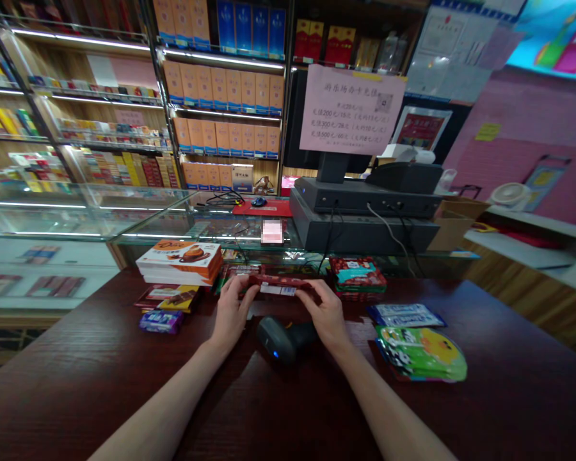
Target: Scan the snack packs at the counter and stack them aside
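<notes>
Both my hands hold a long dark-red snack packet (279, 285) flat just above the dark wooden counter (100, 384). My left hand (231, 312) pinches its left end and my right hand (327, 314) grips its right end, white barcode label facing up. A black handheld barcode scanner (282, 338) lies on the counter between my wrists, a blue light on it. Left of my hands are a stack of orange-and-white biscuit boxes (181, 261), flat chocolate packets (173, 298) and a small purple packet (161, 321).
A red-and-teal packet stack (358, 274) sits right of my hands, with a blue-white packet (406, 315) and green pouches (422, 353) nearer the right edge. Behind stand a black cash register (365, 214), a glass display case (77, 211) and shelves of boxed goods (225, 89).
</notes>
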### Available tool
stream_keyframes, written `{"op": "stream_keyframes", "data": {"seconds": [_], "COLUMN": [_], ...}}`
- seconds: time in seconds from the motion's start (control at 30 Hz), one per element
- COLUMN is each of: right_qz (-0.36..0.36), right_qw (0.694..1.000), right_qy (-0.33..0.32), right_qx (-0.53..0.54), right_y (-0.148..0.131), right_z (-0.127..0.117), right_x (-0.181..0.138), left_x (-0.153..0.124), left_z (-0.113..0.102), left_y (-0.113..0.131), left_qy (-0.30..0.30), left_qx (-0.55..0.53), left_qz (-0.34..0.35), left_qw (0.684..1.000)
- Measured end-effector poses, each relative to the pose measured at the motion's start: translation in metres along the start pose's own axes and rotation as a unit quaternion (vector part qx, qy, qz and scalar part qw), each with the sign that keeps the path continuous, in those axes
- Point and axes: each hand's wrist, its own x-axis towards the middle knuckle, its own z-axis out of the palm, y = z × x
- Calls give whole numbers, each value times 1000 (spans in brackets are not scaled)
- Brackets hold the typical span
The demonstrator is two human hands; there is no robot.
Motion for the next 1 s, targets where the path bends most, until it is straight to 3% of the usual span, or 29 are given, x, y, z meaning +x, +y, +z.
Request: {"op": "stream_keyframes", "data": {"seconds": [0.1,0.2,0.33,0.43,0.57,1.0], "right_qz": [12,46,102,122,135,120], "right_qw": [1000,998,993,989,985,990], "right_qy": [14,13,1,4,9,16], "right_qx": [16,34,64,86,108,76], "right_y": [-1,-2,-2,-1,-2,4], "right_z": [1,4,7,9,11,4], "right_x": [1,0,-1,-1,0,10], "left_x": [0,1,5,7,7,9], "left_z": [0,-4,-9,-12,-15,-18], "left_y": [5,10,15,19,23,26], "left_qy": [10,24,11,-1,-23,-144], "left_qx": [-16,71,209,280,331,336], "left_qz": [5,74,215,264,275,271], "left_qw": [1000,994,954,923,902,891]}}
